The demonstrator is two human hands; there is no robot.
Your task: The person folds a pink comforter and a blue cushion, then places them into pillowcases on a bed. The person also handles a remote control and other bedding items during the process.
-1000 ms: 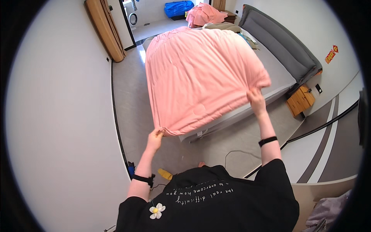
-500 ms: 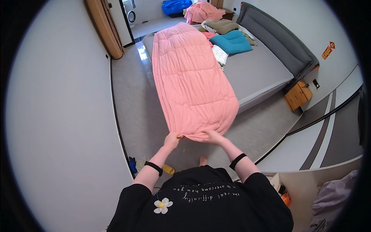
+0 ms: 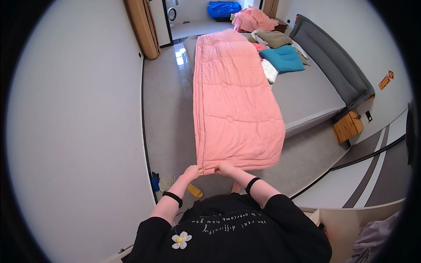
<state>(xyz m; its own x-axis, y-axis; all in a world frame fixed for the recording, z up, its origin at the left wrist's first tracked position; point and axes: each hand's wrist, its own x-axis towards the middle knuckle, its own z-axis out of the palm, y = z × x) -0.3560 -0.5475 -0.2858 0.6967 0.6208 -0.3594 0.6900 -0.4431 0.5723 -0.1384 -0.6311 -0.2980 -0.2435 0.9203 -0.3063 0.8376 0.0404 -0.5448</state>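
Pinching near edge of 1 pink quilt (image 3: 237,105) w/ fingers (image 3: 200,170) of L hand (image 3: 192,172) at its L corner, & w/ fingers of R hand (image 3: 225,168) just beside; can't tell exact finger gap. Draped across foot end of 1 gray bed (image 3: 307,94), w/ near end held past bed's side over floor (image 3: 305,153). Also see 1 teal pillow (image 3: 284,59) on bed, 1 wooden nightstand (image 3: 347,127) at R, 1 yellow slipper (image 3: 194,190) nr L hand.
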